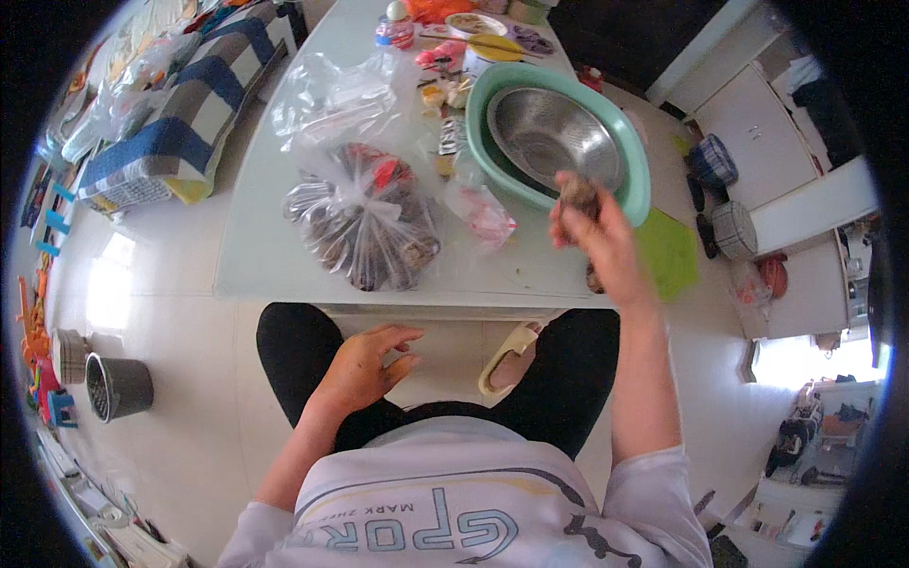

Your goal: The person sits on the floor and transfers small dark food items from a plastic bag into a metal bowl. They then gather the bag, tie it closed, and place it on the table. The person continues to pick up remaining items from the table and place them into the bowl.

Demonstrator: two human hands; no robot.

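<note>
My right hand (603,238) grips a brown lumpy item (579,195), perhaps a root vegetable, at the near rim of a green plastic basin (646,181). Inside the basin rests a stainless steel colander (547,131), tilted. A second brown lump (595,280) sits at the table's front edge, partly hidden by that hand. My left hand (366,366) hovers over my lap, empty, with its fingers apart. In front of it on the table lies a gathered clear plastic bag (366,220) full of brown lumps, with something red inside.
A crumpled clear plastic bag (348,99) lies behind the full one. A pink-and-clear wrapper (486,213) is left of the basin. Bowls with chopsticks (472,44) stand farther back. A green sheet (667,252) juts past the table's right edge. A grey bucket (121,387) stands on the floor.
</note>
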